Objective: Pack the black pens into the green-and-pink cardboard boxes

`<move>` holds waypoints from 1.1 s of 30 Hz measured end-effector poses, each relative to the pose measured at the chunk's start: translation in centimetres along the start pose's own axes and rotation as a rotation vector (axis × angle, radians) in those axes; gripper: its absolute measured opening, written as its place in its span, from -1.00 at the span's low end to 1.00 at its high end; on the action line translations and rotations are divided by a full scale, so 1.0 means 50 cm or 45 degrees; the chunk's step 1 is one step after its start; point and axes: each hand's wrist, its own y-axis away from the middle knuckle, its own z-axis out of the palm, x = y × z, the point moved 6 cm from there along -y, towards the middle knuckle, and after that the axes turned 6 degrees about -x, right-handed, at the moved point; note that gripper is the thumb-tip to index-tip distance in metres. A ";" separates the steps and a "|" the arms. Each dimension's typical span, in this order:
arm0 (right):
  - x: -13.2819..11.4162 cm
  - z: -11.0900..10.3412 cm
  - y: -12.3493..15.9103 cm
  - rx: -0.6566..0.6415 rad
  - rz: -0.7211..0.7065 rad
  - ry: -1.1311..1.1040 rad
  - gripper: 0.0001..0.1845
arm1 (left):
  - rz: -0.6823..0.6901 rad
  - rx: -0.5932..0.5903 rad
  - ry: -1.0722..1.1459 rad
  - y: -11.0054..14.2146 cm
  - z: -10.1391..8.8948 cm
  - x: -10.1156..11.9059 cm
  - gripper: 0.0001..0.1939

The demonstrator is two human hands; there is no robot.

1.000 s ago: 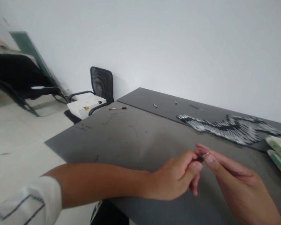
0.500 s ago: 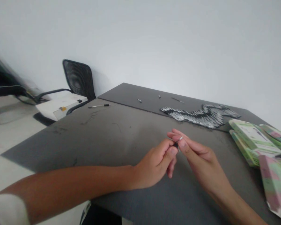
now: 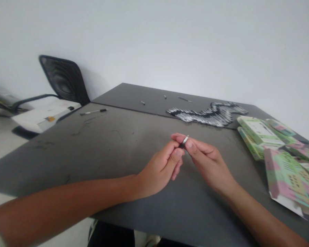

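In front of me, above the dark grey table [image 3: 98,147], my left hand [image 3: 159,168] and my right hand [image 3: 208,161] meet at the fingertips. Between them is a small pen part [image 3: 185,140] with a black section and a shiny silver, pointed end. My left thumb and forefinger pinch it near the black section. From the other side, my right thumb and fingers close on it by the silver end. Fingers cover most of it, so its full length is hidden.
Beyond my hands lies a wavy row of pens [image 3: 203,116]. A single pen [image 3: 94,112], two short pen pieces [image 3: 142,102] and a thin refill [image 3: 184,99] lie farther off. Green and pink boxes [image 3: 285,175] lie at right. A mesh chair [image 3: 64,77] stands at left.
The view has shifted, so the table and its things appear farther left and higher. Both hands keep their pinch; more of the silver end shows between the fingers.
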 end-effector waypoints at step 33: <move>0.138 0.093 -0.649 -0.216 -0.059 1.764 -0.61 | -0.116 0.260 -0.308 -0.039 -0.040 -0.028 -0.47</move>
